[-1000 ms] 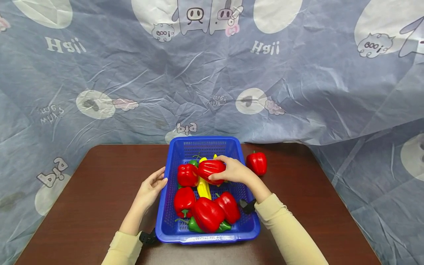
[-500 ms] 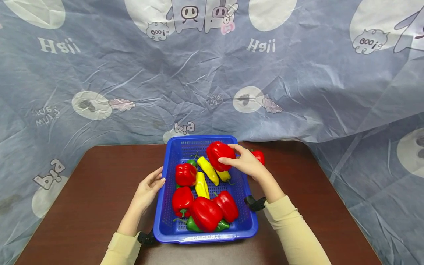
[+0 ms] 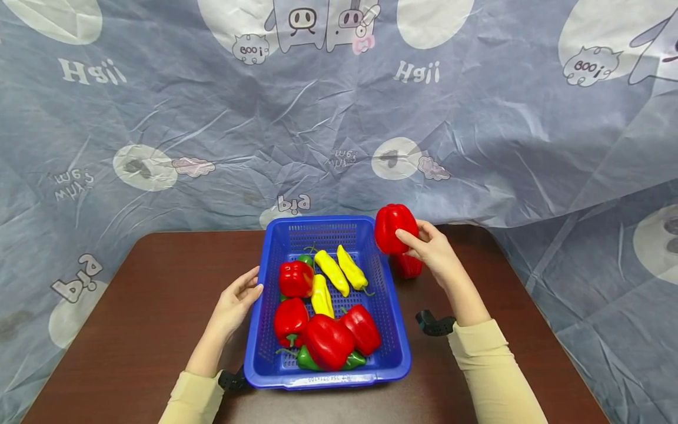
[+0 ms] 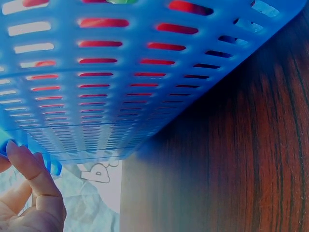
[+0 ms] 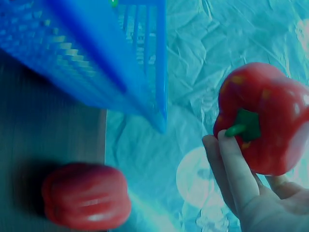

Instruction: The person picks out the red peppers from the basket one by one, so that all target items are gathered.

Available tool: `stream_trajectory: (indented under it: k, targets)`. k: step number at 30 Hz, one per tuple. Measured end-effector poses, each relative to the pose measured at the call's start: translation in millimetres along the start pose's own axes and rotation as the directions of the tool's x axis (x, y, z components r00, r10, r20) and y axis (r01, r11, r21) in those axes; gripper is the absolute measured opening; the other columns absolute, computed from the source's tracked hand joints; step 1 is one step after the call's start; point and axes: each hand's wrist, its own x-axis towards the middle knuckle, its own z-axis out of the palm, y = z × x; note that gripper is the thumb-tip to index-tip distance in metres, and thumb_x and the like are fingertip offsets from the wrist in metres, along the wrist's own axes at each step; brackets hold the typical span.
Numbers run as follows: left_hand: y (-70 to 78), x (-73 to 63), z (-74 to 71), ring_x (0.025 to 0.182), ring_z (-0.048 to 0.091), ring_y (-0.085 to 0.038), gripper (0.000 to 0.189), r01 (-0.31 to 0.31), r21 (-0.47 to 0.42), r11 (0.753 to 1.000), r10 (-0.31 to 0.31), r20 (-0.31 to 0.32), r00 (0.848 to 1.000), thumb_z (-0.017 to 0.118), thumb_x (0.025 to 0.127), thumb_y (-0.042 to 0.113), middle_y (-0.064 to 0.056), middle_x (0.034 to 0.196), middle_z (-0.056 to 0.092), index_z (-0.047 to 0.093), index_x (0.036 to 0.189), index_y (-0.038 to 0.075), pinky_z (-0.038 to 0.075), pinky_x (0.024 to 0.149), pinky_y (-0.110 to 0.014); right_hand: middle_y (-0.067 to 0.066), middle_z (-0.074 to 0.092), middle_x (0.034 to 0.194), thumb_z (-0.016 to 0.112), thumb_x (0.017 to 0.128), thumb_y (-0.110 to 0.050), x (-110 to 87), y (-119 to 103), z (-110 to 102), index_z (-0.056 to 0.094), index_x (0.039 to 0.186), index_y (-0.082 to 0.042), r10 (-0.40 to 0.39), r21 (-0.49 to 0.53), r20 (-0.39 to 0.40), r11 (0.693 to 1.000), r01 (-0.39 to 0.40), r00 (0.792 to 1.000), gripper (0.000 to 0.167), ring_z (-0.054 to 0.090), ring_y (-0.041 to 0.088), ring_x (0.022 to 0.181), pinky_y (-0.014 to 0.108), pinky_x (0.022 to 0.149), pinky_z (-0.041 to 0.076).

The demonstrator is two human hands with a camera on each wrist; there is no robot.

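Note:
My right hand [image 3: 436, 250] holds a red bell pepper [image 3: 393, 227] in the air beyond the blue basket's right rim, thumb on its near side. The right wrist view shows the pepper's green stem [image 5: 245, 126] against the fingers. Below it, a second red bell pepper [image 3: 408, 268] lies on the table, partly hidden by the held one. My left hand [image 3: 236, 300] grips the left rim of the blue plastic basket [image 3: 256, 330]; in the left wrist view its fingers [image 4: 34, 169] are at the rim.
Several red bell peppers [image 3: 329, 341] lie in the basket with green peppers [image 3: 308, 359] partly under them. Beside them are three yellow peppers [image 3: 331, 272]. The brown table [image 3: 159, 306] ends at a grey-blue printed cloth [image 3: 228, 147] behind.
My right hand has lifted the bell pepper from the basket and carried it right, past the rim. Yellow peppers beneath it have come into view. The left hand stays at the rim.

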Motion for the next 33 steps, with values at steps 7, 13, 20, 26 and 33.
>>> stream_trajectory:
  k: [7,13,20,26,33]
  targets:
    - [3.8,0.7,0.1,0.092,0.058,0.005,0.052,0.076,0.040,0.996,-0.077,0.002,0.997,0.061,0.097,0.010,-0.012,0.124,0.055,0.045,0.146,0.004,0.049,0.082,-0.011,-0.004,0.056,0.117,0.066,0.094,-0.035,-3.3,9,-24,0.038,0.144,-0.002,0.011,0.083,-0.121,0.997,-0.001,0.993,0.066,0.061,0.001,0.094,0.017,0.084,0.054]
    - [7.0,-0.7,0.7,0.096,0.059,0.003,0.052,0.091,0.034,0.995,-0.091,0.008,0.996,0.061,0.097,0.011,-0.014,0.127,0.054,0.045,0.147,0.006,0.049,0.083,-0.010,-0.003,0.055,0.117,0.070,0.091,-0.035,-2.8,28,-41,0.041,0.139,-0.006,0.069,0.173,-0.226,0.985,-0.030,0.972,0.063,0.061,0.000,0.094,0.014,0.081,0.054]
    - [4.3,1.1,0.1,0.094,0.058,0.006,0.051,0.077,0.021,0.997,-0.077,0.012,0.997,0.059,0.098,0.009,-0.014,0.123,0.056,0.045,0.147,0.005,0.048,0.082,-0.011,0.016,0.040,0.151,0.069,0.089,-0.045,2.5,50,-57,0.027,0.154,-0.006,0.156,0.096,-0.314,0.987,-0.132,0.937,0.086,0.054,0.003,0.106,0.009,0.078,0.050]
    - [3.9,1.1,-0.2,0.094,0.058,0.005,0.051,0.080,0.020,0.997,-0.080,0.005,0.997,0.060,0.098,0.009,-0.010,0.121,0.056,0.046,0.147,0.007,0.049,0.083,-0.011,0.014,0.043,0.149,0.068,0.088,-0.050,12.0,74,-61,0.030,0.153,-0.007,0.195,0.018,-0.405,0.978,-0.206,0.893,0.087,0.053,0.012,0.111,0.014,0.081,0.053]
    - [2.3,1.6,0.1,0.095,0.059,0.005,0.051,0.073,0.009,0.997,-0.073,0.013,0.997,0.060,0.098,0.009,-0.017,0.125,0.054,0.045,0.147,0.006,0.048,0.083,-0.011,0.018,0.042,0.146,0.065,0.087,-0.056,16.8,97,-60,0.030,0.152,-0.002,0.216,-0.065,-0.436,0.961,-0.269,0.874,0.091,0.050,0.027,0.121,0.037,0.103,0.049]
